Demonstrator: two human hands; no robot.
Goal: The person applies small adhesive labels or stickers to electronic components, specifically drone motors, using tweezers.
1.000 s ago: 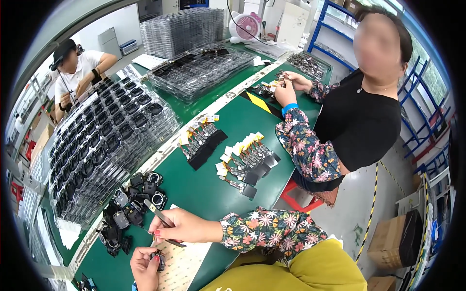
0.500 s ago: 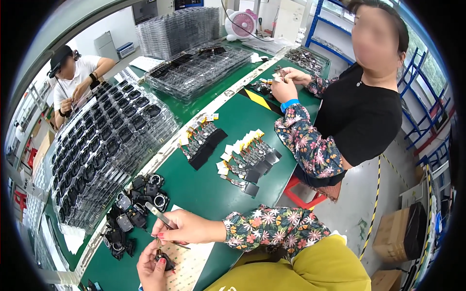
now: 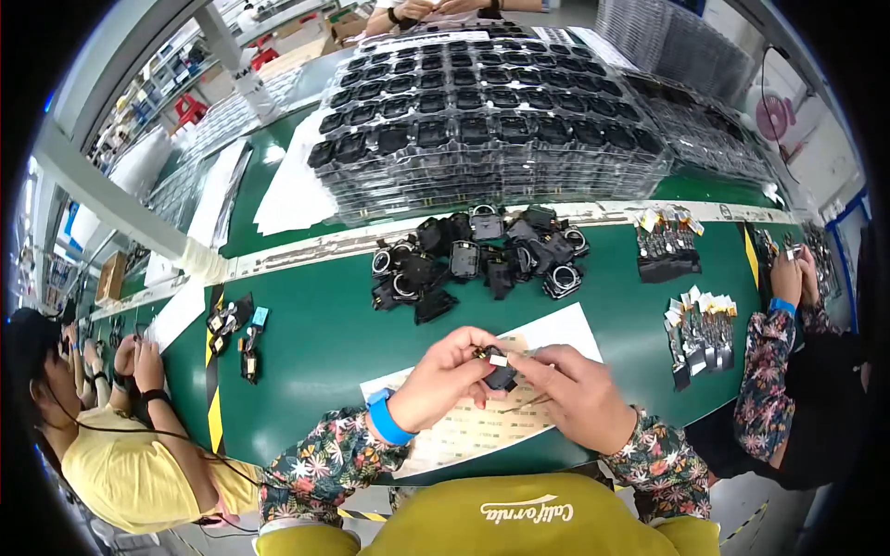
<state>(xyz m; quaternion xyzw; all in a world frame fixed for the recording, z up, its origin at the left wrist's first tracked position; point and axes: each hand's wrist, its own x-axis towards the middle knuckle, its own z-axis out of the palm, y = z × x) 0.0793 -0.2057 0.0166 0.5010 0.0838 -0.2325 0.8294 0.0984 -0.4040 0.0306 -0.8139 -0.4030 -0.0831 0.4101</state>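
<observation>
My left hand [image 3: 452, 372] is closed around a small black plastic housing [image 3: 502, 379], holding it above a printed sheet. A small white rectangular piece [image 3: 498, 360] shows on the housing's upper face. Against the housing's right side press the fingertips of my right hand [image 3: 582, 397]. That hand is also closed on a pair of tweezers [image 3: 527, 406], whose thin metal tips stick out below the fingers toward the left. The sheet of paper [image 3: 436, 443], cream with a printed pattern, lies on the green table beneath both hands.
Beyond my hands lies a pile of black housings [image 3: 465, 260], some with rings. Behind it rise stacked clear trays [image 3: 417, 185] of black parts. Small flex-cable assemblies [image 3: 702, 334] lie in rows at right. Co-workers sit on both sides; a few parts [image 3: 248, 357] lie at left.
The head view has swung left, bringing both my hands to the middle. My right fingers now touch the housing, with the tweezers pointing down-left, and the white piece shows on it.
</observation>
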